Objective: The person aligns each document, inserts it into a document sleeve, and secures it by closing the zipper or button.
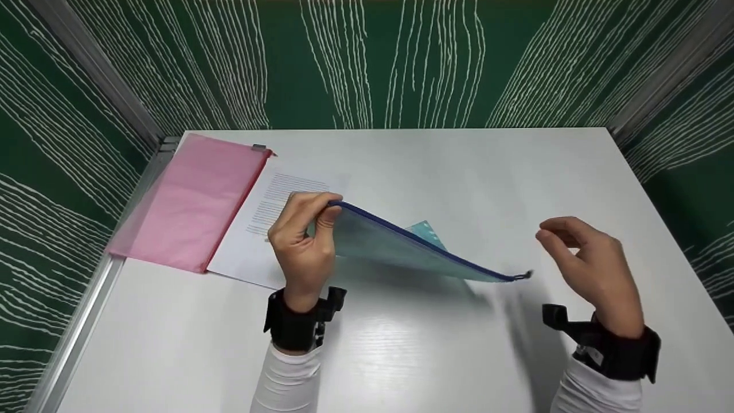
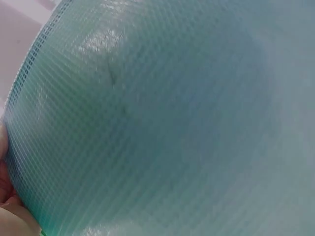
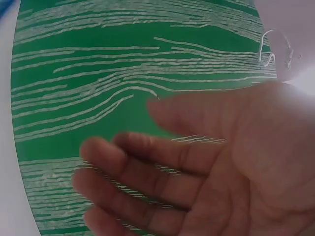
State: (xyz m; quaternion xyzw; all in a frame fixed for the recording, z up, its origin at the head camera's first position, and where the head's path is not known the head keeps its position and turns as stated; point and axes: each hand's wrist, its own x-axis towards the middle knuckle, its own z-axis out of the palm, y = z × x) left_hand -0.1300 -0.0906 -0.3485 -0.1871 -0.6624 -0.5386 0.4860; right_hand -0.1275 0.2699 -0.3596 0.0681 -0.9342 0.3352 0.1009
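A translucent blue-green mesh zipper pouch [image 1: 395, 258] with a dark blue zipper edge is lifted at a slant over the table. My left hand [image 1: 304, 241] pinches its upper left corner between thumb and fingers. The mesh of the pouch [image 2: 162, 123] fills most of the left wrist view. The zipper's far end, with its small dark tab, hangs free toward the right. Apart from it, my right hand [image 1: 596, 267] is held in the air with fingers loosely bent and nothing in them. A teal patterned corner [image 1: 427, 232] shows behind the pouch, partly hidden.
On the left of the white table [image 1: 401, 367] lies a pink zipper pouch [image 1: 195, 201] with a red zipper. Beside it is a white sheet with printed lines [image 1: 292, 186], partly covered by the left hand. Green walls with white streaks [image 1: 390, 69] stand around the table.
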